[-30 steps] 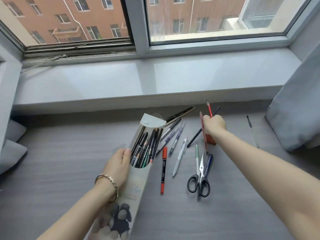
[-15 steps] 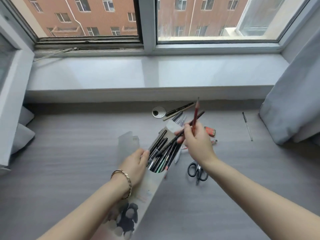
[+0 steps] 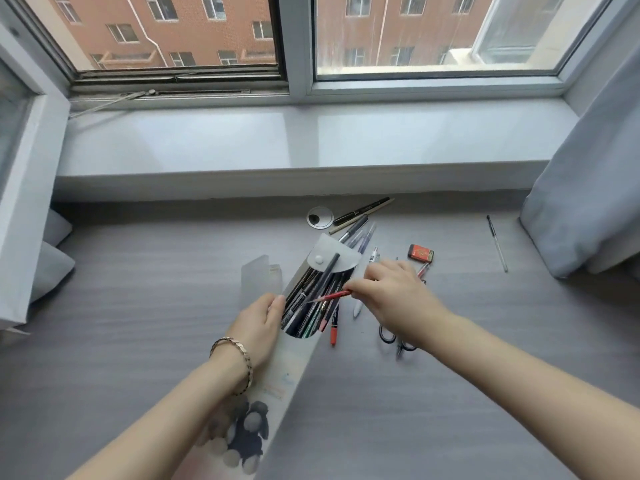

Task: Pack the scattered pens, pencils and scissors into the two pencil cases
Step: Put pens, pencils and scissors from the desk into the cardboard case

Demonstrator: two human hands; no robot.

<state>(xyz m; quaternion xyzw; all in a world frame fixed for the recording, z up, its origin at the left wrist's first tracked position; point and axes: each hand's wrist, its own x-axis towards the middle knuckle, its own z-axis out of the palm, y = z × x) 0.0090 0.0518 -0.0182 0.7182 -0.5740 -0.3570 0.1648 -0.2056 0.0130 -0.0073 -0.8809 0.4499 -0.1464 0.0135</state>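
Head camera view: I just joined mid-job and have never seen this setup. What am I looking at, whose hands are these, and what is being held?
No machine here: a person works with bare hands, and the picture comes from a camera worn on their head, looking down at a grey desk by a window. The left hand grips an open pencil case already holding many pens. The right hand pinches a red pencil at its mouth. Loose on the desk: scissors, a red marker, an eraser, other pens, and a second clear case.
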